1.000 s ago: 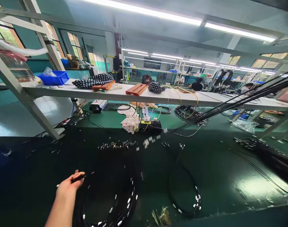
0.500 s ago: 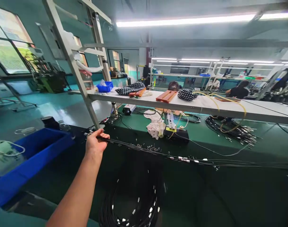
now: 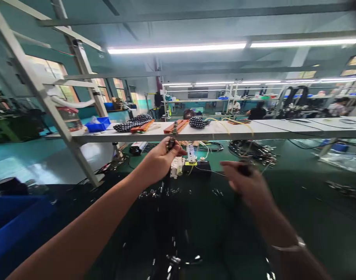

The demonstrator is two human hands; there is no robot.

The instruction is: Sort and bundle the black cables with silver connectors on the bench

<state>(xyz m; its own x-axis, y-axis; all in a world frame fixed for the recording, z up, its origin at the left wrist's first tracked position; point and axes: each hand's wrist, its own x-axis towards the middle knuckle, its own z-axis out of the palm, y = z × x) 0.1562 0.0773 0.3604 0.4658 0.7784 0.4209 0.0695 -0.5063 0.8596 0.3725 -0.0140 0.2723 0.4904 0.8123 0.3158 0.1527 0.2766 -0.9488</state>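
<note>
My left hand (image 3: 160, 158) is raised over the green bench (image 3: 297, 202), fingers closed on the end of a black cable bundle (image 3: 169, 144) that hangs down from it. My right hand (image 3: 248, 186) is beside it to the right, blurred by motion, closed on a dark piece of the same cables (image 3: 244, 169). Below both hands lies a dark coil of black cables with white tags (image 3: 174, 256). Small metal connectors (image 3: 154, 192) are scattered on the bench just beyond my left hand.
A white shelf (image 3: 253, 134) spans the bench at hand height, carrying orange trays (image 3: 178, 126), spotted cloth (image 3: 199, 122) and a blue bin (image 3: 97, 125). A blue crate (image 3: 11, 221) sits at the left. Slanted metal frame legs (image 3: 49, 105) stand left. People work at far benches.
My left hand swung from the far left to the middle with the cable end. My right hand came into view on the right. The camera turned right and the stretched cable now hangs.
</note>
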